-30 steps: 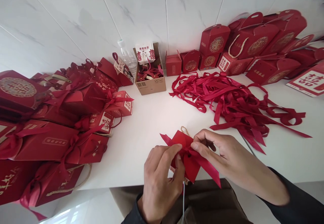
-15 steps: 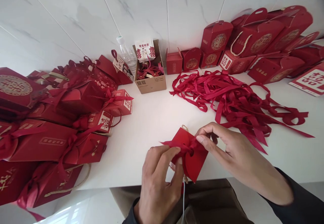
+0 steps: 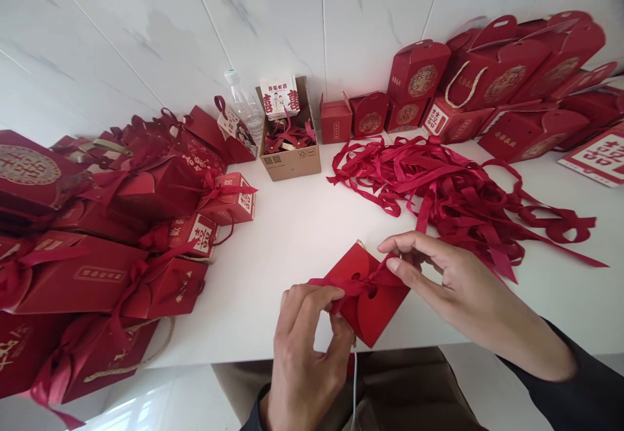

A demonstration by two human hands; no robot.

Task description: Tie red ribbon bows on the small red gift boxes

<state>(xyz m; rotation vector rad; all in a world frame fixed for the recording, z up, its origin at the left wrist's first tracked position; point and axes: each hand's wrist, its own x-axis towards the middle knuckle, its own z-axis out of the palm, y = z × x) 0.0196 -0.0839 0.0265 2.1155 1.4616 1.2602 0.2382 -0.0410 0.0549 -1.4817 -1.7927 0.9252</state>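
Note:
A small red gift box (image 3: pixel 373 324) sits near the table's front edge, its curved top flaps folded together. Over the flaps runs a red ribbon (image 3: pixel 358 284), knotted in the middle. My left hand (image 3: pixel 309 340) pinches the ribbon at the left of the knot, fingers closed. On the other side my right hand (image 3: pixel 429 278) pinches the ribbon between thumb and forefinger, at the box's upper right. A bit of gold cord shows behind the box's far corner. The box's sides are mostly hidden from above.
A heap of loose red ribbons (image 3: pixel 429 187) spreads to the right. Ribbon-tied red boxes (image 3: pixel 92 272) crowd the left side. An open cardboard box (image 3: pixel 291 166) and a plastic bottle (image 3: pixel 241 103) stand by the wall. More red boxes (image 3: pixel 509 77) are stacked at the back right.
My right hand has moved slightly right, drawing the ribbon out with it. The box has turned and shifted a little to the right, and the knot looks flatter.

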